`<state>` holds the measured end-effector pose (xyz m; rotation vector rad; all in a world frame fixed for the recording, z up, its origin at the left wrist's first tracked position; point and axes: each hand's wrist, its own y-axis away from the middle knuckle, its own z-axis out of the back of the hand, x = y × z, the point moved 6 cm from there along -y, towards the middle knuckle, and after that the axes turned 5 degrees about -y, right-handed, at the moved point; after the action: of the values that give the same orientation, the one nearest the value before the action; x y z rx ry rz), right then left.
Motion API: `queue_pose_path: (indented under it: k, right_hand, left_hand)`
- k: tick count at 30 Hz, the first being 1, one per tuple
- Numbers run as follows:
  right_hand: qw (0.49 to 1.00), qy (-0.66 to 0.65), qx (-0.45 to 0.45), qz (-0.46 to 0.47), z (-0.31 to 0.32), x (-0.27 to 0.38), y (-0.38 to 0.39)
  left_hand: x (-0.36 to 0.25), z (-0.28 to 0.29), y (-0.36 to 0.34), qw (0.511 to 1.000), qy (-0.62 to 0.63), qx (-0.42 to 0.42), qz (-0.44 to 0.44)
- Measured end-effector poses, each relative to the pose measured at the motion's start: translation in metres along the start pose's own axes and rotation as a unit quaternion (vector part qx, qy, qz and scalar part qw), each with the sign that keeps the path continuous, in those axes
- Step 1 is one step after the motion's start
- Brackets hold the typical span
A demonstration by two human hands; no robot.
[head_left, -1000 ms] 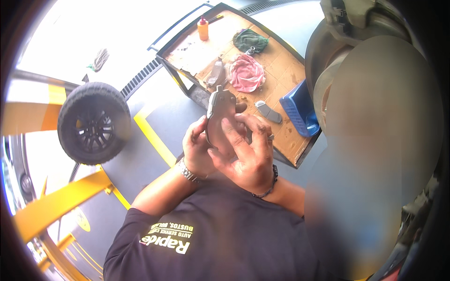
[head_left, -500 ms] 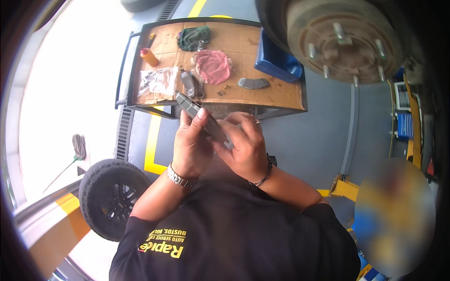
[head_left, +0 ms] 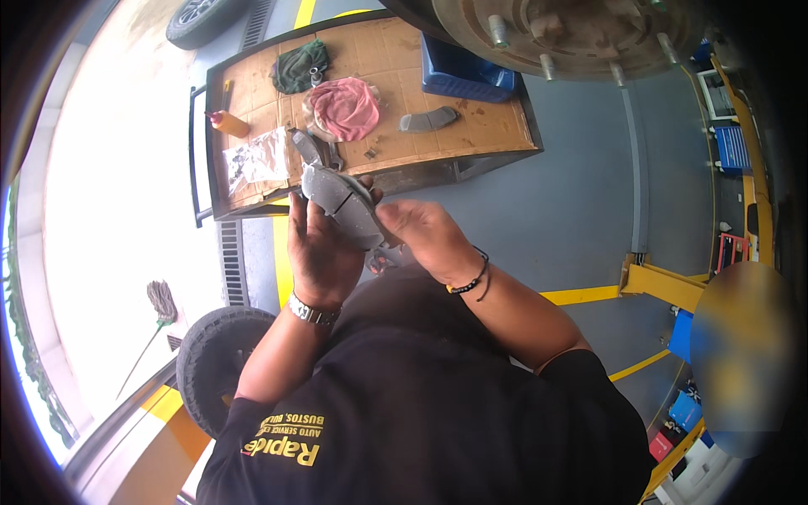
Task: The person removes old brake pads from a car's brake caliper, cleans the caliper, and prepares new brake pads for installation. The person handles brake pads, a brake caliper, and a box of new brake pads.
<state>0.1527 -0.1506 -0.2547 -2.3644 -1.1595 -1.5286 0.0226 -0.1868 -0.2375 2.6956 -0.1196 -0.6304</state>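
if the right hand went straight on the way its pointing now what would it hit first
The grey, curved, flat brake pad, which the right hand seems to be touching at its right edge. What lies beyond is hard to judge for depth.

Grey, pale-flecked brake pad (head_left: pixel 358 220), pink cloth (head_left: pixel 348 109), dark green rag (head_left: pixel 296 71), blue bin (head_left: pixel 459 84) and brown cardboard (head_left: pixel 394 61)

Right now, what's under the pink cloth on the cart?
Brown cardboard shows around the edges of the pink cloth, so it likely lies on that. Anything beneath its folds is covered and cannot be seen.
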Motion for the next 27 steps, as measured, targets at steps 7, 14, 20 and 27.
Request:
queue_pose_path:
  k: [7, 14, 20, 27]
  right_hand:
    - [0.998, -0.014, 0.003, -0.059, 0.010, 0.028, 0.000]
    - [0.992, 0.068, -0.070, 0.076, 0.031, 0.028, -0.008]
    - [0.936, 0.145, -0.284, 0.151, 0.042, 0.037, -0.001]
    - [0.912, 0.014, -0.383, 0.146, 0.019, -0.036, 0.027]
  left_hand:
    - [-0.008, -0.028, -0.016, 0.999, 0.015, 0.021, -0.041]
    - [-0.010, -0.026, -0.051, 0.998, -0.048, 0.045, -0.019]
    - [-0.015, -0.032, -0.093, 0.970, -0.111, 0.203, 0.081]
    - [-0.023, 0.004, -0.091, 0.924, -0.247, 0.172, 0.235]
